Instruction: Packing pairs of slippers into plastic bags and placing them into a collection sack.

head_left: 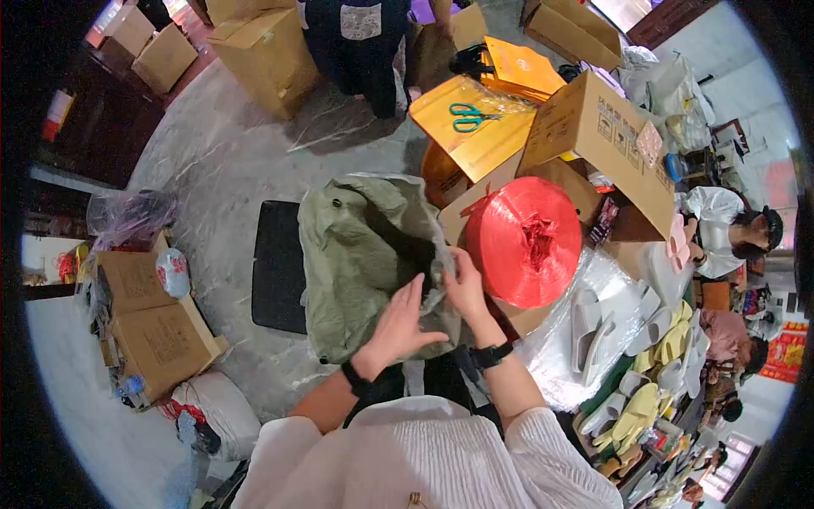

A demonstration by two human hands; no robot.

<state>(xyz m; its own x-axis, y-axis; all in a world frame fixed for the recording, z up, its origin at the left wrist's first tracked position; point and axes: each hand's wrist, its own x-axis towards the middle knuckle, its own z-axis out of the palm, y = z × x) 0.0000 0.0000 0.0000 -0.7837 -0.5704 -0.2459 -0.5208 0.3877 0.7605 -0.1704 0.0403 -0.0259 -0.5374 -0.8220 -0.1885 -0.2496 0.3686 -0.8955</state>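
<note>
A green woven bag (331, 288) with a crumpled, clear-edged rim stands open in front of me, its inside dark. My left hand (398, 318) lies over the near side of its mouth, fingers stretched out and thumb apart, with nothing in it. At the right edge of the mouth, my right hand (465, 288) has its fingers closed on the bag's rim. A big roll of red plastic twine (504, 254) sits just right of that hand. What lies inside the bag is hidden.
A black flat rectangular object (278, 280) is left of the bag. Teal-handled scissors (468, 117) lie on an orange stack beside an open carton (593, 144). Pale and yellow slippers (585, 335) cover the right side. Cartons (157, 339) stand left; a person (356, 51) is ahead.
</note>
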